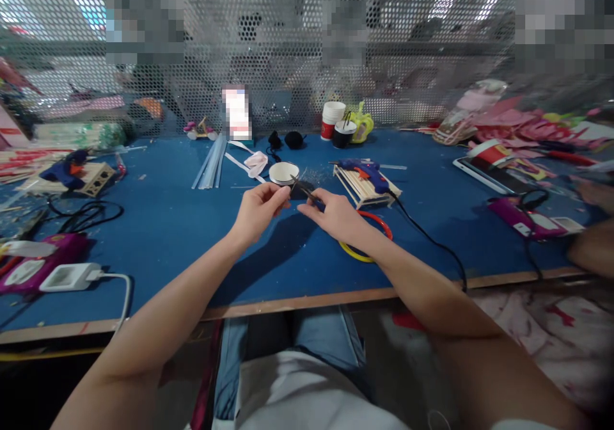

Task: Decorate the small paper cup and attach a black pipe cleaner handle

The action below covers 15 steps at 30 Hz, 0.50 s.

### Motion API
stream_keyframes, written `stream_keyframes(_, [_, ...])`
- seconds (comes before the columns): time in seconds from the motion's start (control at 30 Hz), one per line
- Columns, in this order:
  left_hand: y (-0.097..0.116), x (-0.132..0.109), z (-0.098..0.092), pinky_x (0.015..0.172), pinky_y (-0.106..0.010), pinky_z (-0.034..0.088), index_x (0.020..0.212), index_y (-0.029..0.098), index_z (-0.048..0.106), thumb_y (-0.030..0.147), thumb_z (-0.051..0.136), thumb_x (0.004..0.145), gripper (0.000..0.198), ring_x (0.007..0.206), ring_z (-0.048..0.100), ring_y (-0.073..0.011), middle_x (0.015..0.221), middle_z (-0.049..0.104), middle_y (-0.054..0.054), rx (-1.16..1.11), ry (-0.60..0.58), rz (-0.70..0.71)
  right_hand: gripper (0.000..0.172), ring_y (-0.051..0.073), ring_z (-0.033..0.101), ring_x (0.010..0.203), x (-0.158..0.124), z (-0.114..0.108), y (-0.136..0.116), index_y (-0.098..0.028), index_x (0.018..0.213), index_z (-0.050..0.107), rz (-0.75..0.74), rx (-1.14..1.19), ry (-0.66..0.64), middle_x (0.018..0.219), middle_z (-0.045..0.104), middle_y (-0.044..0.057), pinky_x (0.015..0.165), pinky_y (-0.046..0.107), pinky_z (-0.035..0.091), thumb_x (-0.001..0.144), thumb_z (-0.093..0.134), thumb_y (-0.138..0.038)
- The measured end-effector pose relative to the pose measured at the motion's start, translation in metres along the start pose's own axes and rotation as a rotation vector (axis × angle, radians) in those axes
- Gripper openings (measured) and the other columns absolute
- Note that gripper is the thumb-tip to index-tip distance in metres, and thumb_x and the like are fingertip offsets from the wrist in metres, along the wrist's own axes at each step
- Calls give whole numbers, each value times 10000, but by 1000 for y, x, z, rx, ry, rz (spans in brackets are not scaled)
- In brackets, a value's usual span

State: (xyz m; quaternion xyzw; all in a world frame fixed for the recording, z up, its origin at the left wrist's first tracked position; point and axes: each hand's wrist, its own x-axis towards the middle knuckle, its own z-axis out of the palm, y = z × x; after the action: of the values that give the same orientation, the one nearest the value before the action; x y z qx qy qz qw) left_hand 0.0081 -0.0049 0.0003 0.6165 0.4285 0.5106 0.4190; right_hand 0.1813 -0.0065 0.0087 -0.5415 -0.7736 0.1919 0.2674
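My left hand (261, 209) is closed in a pinch over the middle of the blue table, and whatever lies between its fingertips is too small to make out. Close beside it, my right hand (333, 212) grips small dark scissors (311, 194), with their thin tips pointing toward the left fingertips. Just beyond both hands stands a white paper cup (284, 173) with a dark rim, seen from above. A dark patch behind the scissors cannot be identified.
A blue glue gun (364, 173) rests on a wooden stick rack, its black cord running to the front edge. Red and yellow rings (369, 215) lie under my right forearm. Clear glue sticks (211, 161), a lit phone (237, 113) and stacked cups (332, 119) stand farther back. Another person's arm (595, 244) is at right.
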Motion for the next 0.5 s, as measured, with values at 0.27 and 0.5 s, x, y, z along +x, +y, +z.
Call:
stream_keyframes(0.27, [1,5,-14,747,-311,416,914,186,613,174,505,807,152,828,516,-166,935,608,-94,903,190,939,265,131,519,616,3,-3,-1,-190,759,526,49,54,-68,704,602,18,568,239,344,772,496,-453])
stream_keyframes(0.5, [-7,11,-9,778,-336,395,934,206,633,224,539,791,173,830,514,-185,918,619,-99,794,117,816,232,134,515,603,0,-4,-7,-191,756,531,34,36,-75,686,593,21,552,239,341,787,494,-419])
